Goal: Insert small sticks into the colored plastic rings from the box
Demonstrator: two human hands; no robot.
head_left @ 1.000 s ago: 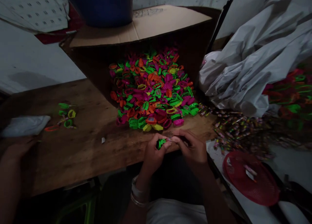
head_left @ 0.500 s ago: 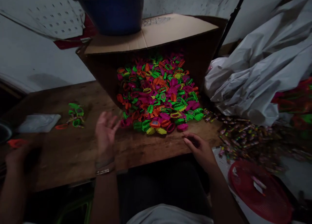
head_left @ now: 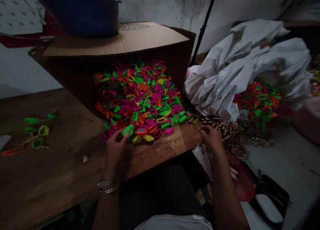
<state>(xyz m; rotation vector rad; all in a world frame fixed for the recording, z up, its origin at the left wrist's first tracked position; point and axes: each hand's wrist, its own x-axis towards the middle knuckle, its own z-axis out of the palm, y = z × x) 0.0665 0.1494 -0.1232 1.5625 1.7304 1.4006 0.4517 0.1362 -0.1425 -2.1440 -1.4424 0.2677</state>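
Observation:
A heap of toy watches (head_left: 150, 103) in neon green, pink, orange and yellow spills from a cardboard box (head_left: 150, 40) lying on its side. At the near left of that heap, my left hand (head_left: 115, 150) is closed on a green toy watch (head_left: 128, 130), thumb on its near side. My right hand (head_left: 212, 136) is off the table's right edge, by a pile of small wrapped candies (head_left: 231, 135). Its fingers are curled together in a pinch; whatever lies between them is too small and dark to make out.
A blue basin (head_left: 82, 15) stands on the box. Several toy watches and candies (head_left: 37, 131) lie on the wooden table (head_left: 62, 176) at left. White sacking (head_left: 220, 80) sits at right, beside more toy watches (head_left: 260, 100). Below is a red basket (head_left: 243, 185).
The view has swung right. My left hand has gone from open and empty to holding a green toy watch. My right hand has moved right to the candies. Another person's hand has left view.

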